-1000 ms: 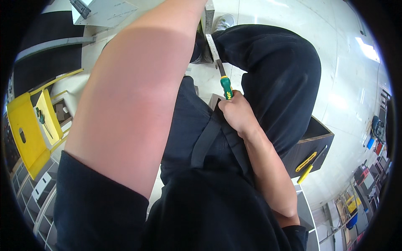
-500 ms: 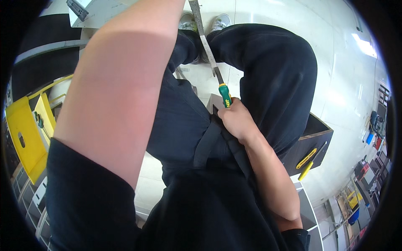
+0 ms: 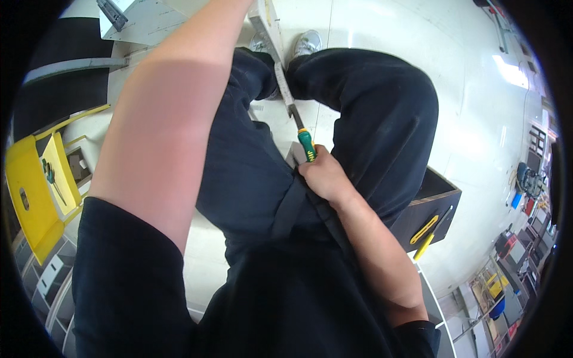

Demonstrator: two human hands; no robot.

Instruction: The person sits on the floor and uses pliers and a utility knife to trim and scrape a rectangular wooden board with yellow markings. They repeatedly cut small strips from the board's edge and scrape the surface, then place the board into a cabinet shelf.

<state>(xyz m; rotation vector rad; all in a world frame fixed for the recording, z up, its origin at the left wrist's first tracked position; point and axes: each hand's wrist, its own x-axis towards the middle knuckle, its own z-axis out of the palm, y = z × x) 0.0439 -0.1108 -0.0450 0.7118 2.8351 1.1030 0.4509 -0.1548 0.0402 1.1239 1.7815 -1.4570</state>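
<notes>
My right hand [image 3: 325, 173] is closed around the green and yellow handle of a long, flat, file-like tool [image 3: 283, 83], held between my knees. A dark metal shank leads from the handle to a narrow blade streaked whitish grey, which reaches away toward my shoes. At the top, the blade's far end meets a pale, narrow piece [image 3: 267, 22]; whether they touch I cannot tell. My left forearm [image 3: 161, 113] stretches up and forward past the upper edge, so the left hand is out of the picture.
A dark box [image 3: 403, 225] by my right leg has a yellow utility knife [image 3: 424, 230] and a yellow-handled tool [image 3: 424, 245] at its side. On the left stands a yellow seat [image 3: 33, 221] with a green-handled screwdriver [image 3: 51, 175]. A white panel [image 3: 146, 27] lies upper left.
My right hand and the tool have shifted slightly left and down in the picture. The pale piece has come into view at the top, and my left forearm has moved left.
</notes>
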